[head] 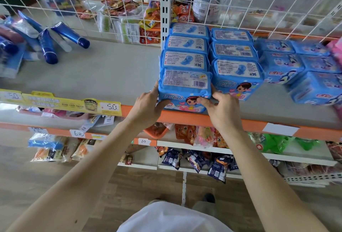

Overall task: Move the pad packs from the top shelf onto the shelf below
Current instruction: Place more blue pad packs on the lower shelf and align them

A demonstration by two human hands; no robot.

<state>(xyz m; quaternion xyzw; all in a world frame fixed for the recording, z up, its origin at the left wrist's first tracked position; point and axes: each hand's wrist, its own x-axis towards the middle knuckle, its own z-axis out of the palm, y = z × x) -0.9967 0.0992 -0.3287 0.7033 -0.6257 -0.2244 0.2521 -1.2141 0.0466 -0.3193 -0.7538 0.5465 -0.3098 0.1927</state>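
Note:
Blue pad packs stand in rows on the top shelf [111, 72]. The front pack [185, 91] of the left row sits at the shelf's orange front edge. My left hand [148, 105] grips its left side. My right hand [220, 109] grips its right side, thumb on the front face. Behind it stand more packs [186, 59] of that row. A second row [236, 76] stands just to the right. The shelf below [103, 122] shows under the orange edge, partly hidden by my arms.
More blue packs [296, 72] lie at the right of the top shelf. Blue tubes [48, 46] lie at its left. A white wire grid [111, 9] backs the shelf, with an upright post [164, 9]. Snack bags [196, 135] fill the lower shelves.

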